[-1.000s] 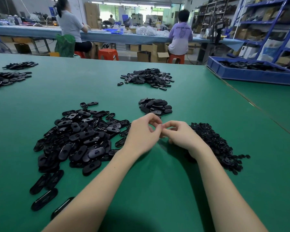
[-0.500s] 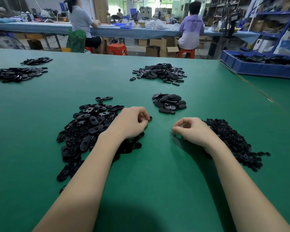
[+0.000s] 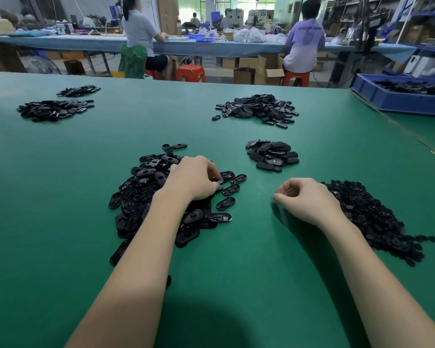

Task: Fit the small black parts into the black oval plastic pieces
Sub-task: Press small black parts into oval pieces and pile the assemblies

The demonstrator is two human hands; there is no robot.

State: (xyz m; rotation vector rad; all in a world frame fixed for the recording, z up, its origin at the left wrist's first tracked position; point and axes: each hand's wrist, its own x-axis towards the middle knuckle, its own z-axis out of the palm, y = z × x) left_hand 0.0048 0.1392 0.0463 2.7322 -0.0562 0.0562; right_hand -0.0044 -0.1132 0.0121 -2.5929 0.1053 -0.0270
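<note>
Two heaps matter most to me: the big pile of oval pieces (image 3: 146, 197) lies on the green table (image 3: 60, 184) under my left hand (image 3: 195, 178), and the pile of small parts (image 3: 377, 219) lies just behind my right hand (image 3: 307, 199). My left hand sits on the near-right edge of the oval pile, fingers curled down onto a piece there; I think it pinches one, but the fingertips hide it, so I cannot tell for sure. A few single ovals (image 3: 230, 189) lie loose just right of that hand. My right hand rests on the table beside the small parts, fingers curled in toward the thumb; whether a small part sits between them I cannot tell. The two hands are well apart.

Farther out, a smaller heap of ovals (image 3: 273, 155) lies between the two main piles and beyond them, a wider heap (image 3: 258, 109) behind that, and two more heaps (image 3: 54, 109) at far left. A blue tray (image 3: 397, 99) holding black pieces stands at the right edge. Two people sit at a long bench (image 3: 199, 47) in the background.
</note>
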